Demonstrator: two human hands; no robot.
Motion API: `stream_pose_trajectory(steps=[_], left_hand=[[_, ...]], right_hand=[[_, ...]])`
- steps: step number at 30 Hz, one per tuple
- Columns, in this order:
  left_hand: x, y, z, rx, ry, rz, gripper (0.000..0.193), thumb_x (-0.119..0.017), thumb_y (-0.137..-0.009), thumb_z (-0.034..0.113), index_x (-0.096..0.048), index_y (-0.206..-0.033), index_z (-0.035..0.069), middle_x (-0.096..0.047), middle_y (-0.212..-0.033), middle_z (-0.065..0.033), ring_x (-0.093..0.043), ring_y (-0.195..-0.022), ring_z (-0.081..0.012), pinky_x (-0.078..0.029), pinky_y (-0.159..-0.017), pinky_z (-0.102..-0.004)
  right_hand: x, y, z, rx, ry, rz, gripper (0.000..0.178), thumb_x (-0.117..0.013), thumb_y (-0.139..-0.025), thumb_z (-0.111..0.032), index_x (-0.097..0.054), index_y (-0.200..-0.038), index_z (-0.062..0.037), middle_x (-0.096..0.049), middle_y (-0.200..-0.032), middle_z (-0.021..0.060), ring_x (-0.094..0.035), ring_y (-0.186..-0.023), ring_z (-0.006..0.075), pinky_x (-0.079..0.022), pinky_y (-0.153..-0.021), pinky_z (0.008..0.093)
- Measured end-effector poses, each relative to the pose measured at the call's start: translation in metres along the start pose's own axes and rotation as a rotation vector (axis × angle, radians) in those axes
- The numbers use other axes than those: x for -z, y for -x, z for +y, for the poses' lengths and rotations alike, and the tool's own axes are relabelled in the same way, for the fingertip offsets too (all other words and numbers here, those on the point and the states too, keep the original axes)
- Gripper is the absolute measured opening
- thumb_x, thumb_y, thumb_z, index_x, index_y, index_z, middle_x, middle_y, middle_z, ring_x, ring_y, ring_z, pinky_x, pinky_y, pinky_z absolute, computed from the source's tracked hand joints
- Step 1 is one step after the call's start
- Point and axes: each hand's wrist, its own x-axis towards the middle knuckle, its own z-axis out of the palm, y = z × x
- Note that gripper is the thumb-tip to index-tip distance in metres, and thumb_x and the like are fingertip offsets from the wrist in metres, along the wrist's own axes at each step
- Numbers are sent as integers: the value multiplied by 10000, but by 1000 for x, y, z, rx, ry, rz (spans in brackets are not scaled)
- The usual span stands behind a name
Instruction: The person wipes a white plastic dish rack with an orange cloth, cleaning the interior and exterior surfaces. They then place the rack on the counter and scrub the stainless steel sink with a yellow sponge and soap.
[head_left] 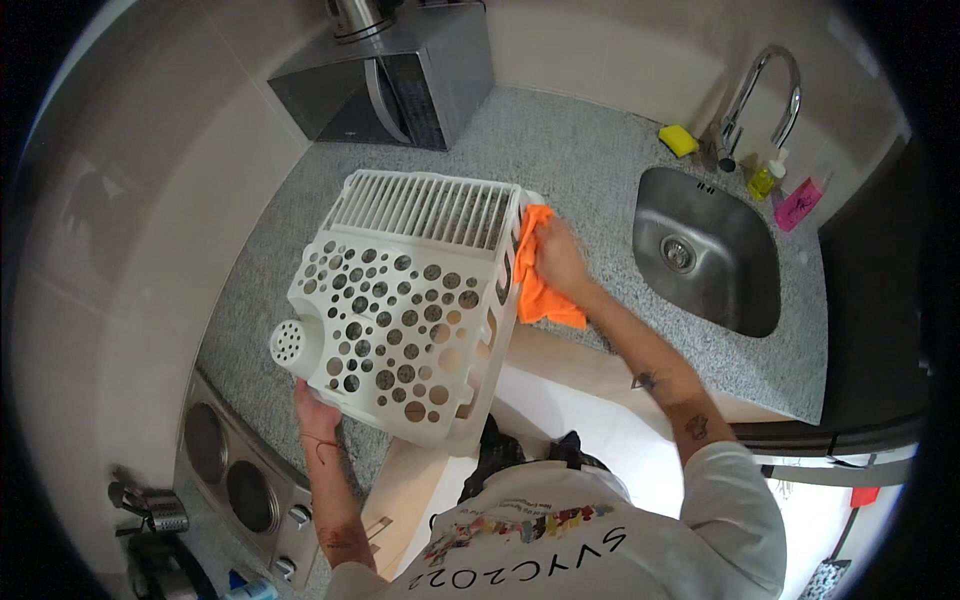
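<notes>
A white plastic dish rack (415,318), with slats along its far part and round holes over the rest, is tilted over the counter's front edge. My left hand (316,410) grips its left near edge, just below the round utensil cup (289,343); the fingertips are hidden behind the rack. In my right hand (562,258) is a bunched orange cloth (545,306), pressed against the rack's right side wall. Part of the cloth hangs down below the fingers.
A microwave (400,95) stands at the back left of the grey countertop (580,140). To the right is a steel sink (705,285) with a tall faucet (765,70), a yellow sponge (678,140) and a soap bottle (766,180). An electric hob (235,470) lies at the left front.
</notes>
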Motion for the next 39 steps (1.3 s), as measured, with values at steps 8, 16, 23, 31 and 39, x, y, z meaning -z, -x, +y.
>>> stream_pose_trajectory(steps=[8,16,23,31,39], left_hand=[[5,-6,4,-42,-13,75,498,-288,-953,403,-415,-1288,57,-470,-1293,-121,-460,-1164,-319,-376,-974,-471],[2,-6,38,-742,-484,543,568,-341,-949,425,-333,-1321,-4,-432,-1284,-151,-394,-1205,-261,-286,-1025,-380],[-53,158,-98,-72,-166,275,360,-415,-938,424,-513,-852,88,-498,-705,-8,-481,-702,-176,-391,-703,-318],[-31,117,-178,-105,392,33,687,-536,-822,540,-363,-1323,102,-397,-1345,-82,-375,-1228,-262,-310,-1027,-433],[-70,104,-173,-329,246,82,599,-405,-884,544,-340,-1346,168,-403,-1350,-36,-389,-1232,-226,-320,-1034,-397]], right_hand=[[8,-9,-37,-1,218,-298,206,-603,-713,-161,-656,-900,-91,-577,-940,94,-531,-969,255,-422,-821,397],[60,25,17,-572,-816,-136,255,-438,-765,-74,-622,-928,-7,-592,-844,78,-560,-784,135,-456,-686,282],[94,-5,32,-586,-1075,341,542,-556,-858,-432,-578,-1098,54,-617,-1039,118,-581,-913,187,-428,-827,274],[-22,-91,32,-248,5,-382,346,-580,-776,-258,-630,-1023,-21,-614,-1005,228,-579,-995,344,-451,-865,420],[-54,-104,44,-241,-45,-350,354,-664,-697,-182,-622,-1000,-3,-635,-955,202,-622,-886,332,-497,-788,399]])
